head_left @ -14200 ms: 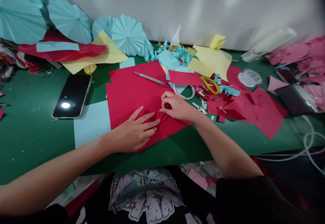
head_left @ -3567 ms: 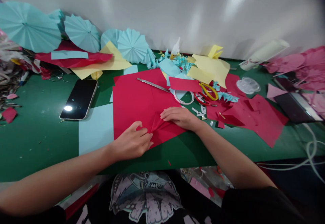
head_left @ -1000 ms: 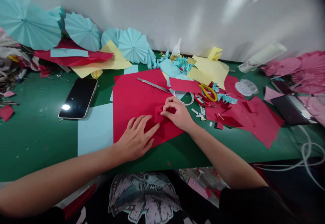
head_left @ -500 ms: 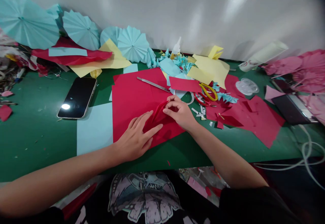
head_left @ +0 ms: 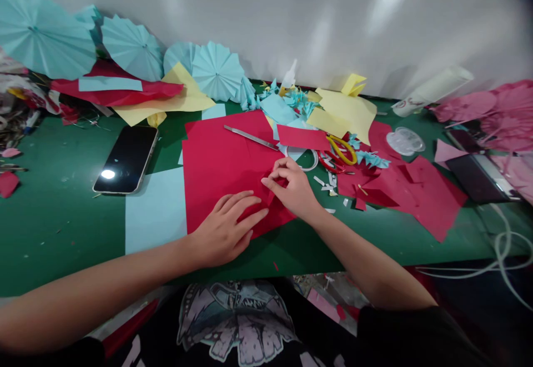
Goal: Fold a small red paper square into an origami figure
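Large sheets of red paper (head_left: 216, 167) lie stacked in front of me. My right hand (head_left: 290, 186) pinches a small folded piece of red paper (head_left: 270, 196) between thumb and forefinger, raised a little over the stack. The folded piece blends with the red beneath it, so its outline is hard to make out. My left hand (head_left: 227, 225) rests with fingers stretched out on the red paper, its fingertips just left of the folded piece. A slim metal craft knife or blade (head_left: 250, 137) lies on the sheets beyond both hands.
Left of the stack are a phone (head_left: 127, 159) and light blue paper (head_left: 154, 211). Yellow-handled scissors (head_left: 342, 149), a white ring (head_left: 306, 159) and red scraps (head_left: 433, 195) lie to the right. Pleated blue paper fans (head_left: 219, 73) stand along the wall.
My right hand has drawn slightly nearer and left with the folded red piece, which now stands lower. My left hand has shifted a little, fingers still spread.
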A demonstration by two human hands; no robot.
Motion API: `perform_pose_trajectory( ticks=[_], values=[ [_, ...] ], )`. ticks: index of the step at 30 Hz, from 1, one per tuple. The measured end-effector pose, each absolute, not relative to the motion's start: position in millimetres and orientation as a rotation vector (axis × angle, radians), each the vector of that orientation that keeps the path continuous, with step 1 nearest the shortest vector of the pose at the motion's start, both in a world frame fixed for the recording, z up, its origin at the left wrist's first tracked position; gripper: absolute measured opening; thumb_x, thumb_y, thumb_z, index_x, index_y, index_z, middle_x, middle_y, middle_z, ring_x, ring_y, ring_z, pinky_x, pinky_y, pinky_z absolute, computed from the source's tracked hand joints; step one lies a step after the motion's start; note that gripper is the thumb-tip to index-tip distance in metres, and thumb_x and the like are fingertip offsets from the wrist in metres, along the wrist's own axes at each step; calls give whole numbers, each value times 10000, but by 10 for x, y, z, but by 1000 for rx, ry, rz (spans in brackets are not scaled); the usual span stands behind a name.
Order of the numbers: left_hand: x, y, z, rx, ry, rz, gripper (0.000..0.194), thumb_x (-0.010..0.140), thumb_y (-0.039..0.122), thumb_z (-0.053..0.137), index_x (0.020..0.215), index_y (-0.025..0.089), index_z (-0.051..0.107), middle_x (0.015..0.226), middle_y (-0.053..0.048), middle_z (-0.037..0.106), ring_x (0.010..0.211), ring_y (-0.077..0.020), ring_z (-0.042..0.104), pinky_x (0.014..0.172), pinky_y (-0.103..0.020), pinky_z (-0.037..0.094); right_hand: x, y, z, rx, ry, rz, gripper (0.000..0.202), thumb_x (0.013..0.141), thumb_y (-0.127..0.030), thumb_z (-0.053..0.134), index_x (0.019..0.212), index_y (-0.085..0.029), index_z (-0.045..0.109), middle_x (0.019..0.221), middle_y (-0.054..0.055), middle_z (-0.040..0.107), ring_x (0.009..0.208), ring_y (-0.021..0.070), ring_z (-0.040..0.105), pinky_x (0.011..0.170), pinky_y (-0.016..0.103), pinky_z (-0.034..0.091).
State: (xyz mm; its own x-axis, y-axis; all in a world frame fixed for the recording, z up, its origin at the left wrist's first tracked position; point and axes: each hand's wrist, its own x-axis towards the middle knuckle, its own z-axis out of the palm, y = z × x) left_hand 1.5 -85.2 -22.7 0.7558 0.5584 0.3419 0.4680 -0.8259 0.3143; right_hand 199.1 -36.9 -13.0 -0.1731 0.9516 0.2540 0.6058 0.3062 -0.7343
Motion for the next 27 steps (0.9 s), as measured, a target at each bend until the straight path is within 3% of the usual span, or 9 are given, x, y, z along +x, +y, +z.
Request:
perform_pose_trajectory(
  ticks=[7,11,17,22,27],
  values=[
    [27,-875,-227,2823,800,506,350,887,198,397,1221,137,482,1298,-111,475,1283,-254,310,1038,-459,279,1937,-411,-84,-1420,-1913,562,222,776,-331,612,639,-167,552,826,44,490,766,156,529,742,339,449],
    [29,-867,-246,2833,876,519,351,884,201,400,1218,132,483,1305,-133,455,1280,-270,317,1023,-471,298,1991,-393,-56,-1384,-1930,655,145,783,-319,605,821,-182,577,915,60,498,791,160,541,693,319,481],
    [26,-867,-263,2817,964,598,368,855,163,430,1217,117,474,1309,-180,400,1258,-311,331,981,-484,345,2099,-360,-77,-1219,-1907,758,348,777,-395,614,1048,-224,479,1105,82,449,816,150,574,729,324,521],
    [20,-872,-263,2788,1033,623,376,844,159,433,1213,105,477,1249,-204,407,1207,-340,363,935,-498,384,2134,-337,-80,-1323,-1969,759,407,749,-366,648,1077,-201,472,1061,89,499,779,154,579,668,315,522],
    [31,-863,-282,2802,1088,585,398,846,162,417,1241,120,451,1239,-190,398,1183,-332,376,925,-503,389,2089,-340,-112,-1322,-2161,601,190,778,-201,596,961,-173,551,970,81,576,835,179,573,758,355,489]
  ],
)
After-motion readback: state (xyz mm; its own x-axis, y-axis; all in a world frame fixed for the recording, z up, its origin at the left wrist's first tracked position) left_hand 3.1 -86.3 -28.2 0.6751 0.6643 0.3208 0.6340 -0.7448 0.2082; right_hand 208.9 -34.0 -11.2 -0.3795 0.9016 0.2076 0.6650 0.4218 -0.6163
